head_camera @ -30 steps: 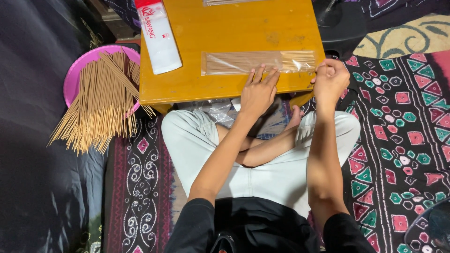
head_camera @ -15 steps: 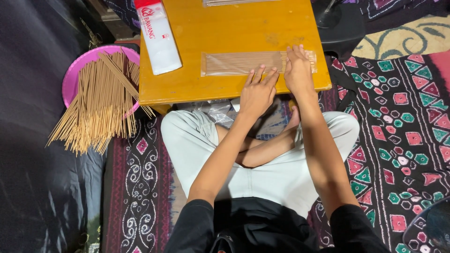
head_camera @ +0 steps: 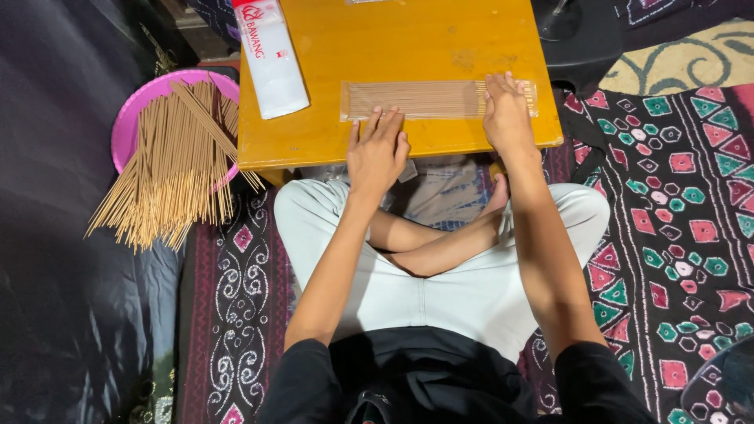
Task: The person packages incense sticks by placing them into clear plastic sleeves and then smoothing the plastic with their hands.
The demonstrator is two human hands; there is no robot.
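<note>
A flat clear plastic packet filled with thin brown incense sticks (head_camera: 424, 100) lies across the near part of a low yellow wooden table (head_camera: 408, 47). My left hand (head_camera: 378, 151) rests flat at the table's front edge, fingertips touching the packet's lower left side. My right hand (head_camera: 506, 114) presses palm-down on the packet's right end, fingers spread. Neither hand grips anything.
A white rectangular box with red print (head_camera: 271, 55) lies on the table's left part. To the left, a pink basin (head_camera: 137, 106) holds a big heap of loose incense sticks (head_camera: 177, 169) spilling onto a dark cloth. A patterned mat (head_camera: 675, 204) covers the floor at right.
The packet looked empty and clear a second ago; it now shows sticks inside. My right hand came from the table's right edge onto the packet's right end. My left hand slid slightly left.
</note>
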